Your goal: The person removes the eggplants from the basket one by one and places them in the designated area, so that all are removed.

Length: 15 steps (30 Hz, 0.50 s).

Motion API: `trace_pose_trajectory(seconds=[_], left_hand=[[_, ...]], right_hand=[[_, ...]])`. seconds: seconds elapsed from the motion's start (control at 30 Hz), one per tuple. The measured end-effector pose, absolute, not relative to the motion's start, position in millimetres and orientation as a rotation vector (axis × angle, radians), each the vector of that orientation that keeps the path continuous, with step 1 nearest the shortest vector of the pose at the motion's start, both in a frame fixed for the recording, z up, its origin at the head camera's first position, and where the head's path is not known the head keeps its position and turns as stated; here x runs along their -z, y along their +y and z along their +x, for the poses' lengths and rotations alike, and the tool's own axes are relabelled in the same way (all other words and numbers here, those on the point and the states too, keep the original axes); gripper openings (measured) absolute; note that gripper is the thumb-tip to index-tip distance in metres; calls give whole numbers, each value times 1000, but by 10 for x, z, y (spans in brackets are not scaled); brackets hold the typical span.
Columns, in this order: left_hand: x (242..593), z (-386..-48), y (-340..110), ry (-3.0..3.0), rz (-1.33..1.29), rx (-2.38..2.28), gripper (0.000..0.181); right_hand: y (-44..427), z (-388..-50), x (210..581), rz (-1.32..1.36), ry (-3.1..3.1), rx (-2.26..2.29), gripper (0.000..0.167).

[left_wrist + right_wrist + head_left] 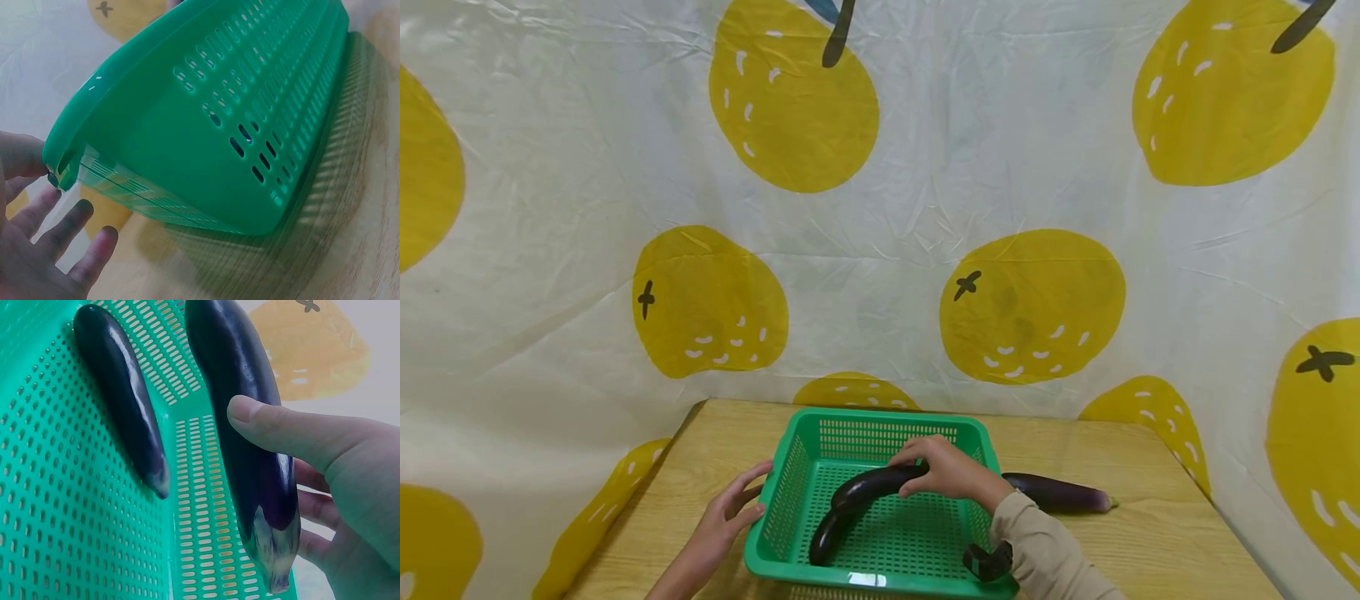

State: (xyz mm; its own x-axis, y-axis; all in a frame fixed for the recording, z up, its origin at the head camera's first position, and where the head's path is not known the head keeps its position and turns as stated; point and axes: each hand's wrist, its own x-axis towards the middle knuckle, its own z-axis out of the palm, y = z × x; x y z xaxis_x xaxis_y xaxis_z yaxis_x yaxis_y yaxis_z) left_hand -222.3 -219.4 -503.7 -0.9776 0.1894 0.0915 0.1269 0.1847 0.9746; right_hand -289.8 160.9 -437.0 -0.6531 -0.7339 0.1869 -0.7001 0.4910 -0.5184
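Observation:
A glossy dark-purple eggplant (880,483) is held by my right hand (943,468) over the green basket. In the right wrist view, the thumb lies across this eggplant (250,469) near its stem end, with fingers behind it. Another eggplant (829,535) lies inside the basket by the left side; the held one's far end overlaps it in the head view. My left hand (722,521) touches the outer left rim of the basket (760,546), its fingers spread. Seen from the left wrist, several fingertips (100,244) hang beside the basket wall without gripping it.
A third eggplant (1060,493) lies on the wooden table (1165,542) right of the basket, partly hidden by my right forearm. Behind the table hangs a pale curtain (910,200) printed with yellow fruit. A black device (988,562) sits at my right wrist.

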Motion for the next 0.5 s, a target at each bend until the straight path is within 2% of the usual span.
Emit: trace_pose_trajectory(seconds=[0.5], left_hand=[[5046,-2221,-2197,2346,318,-1964,58]], right_hand=[[1681,-2868,4336,-1222,2676,899,39]])
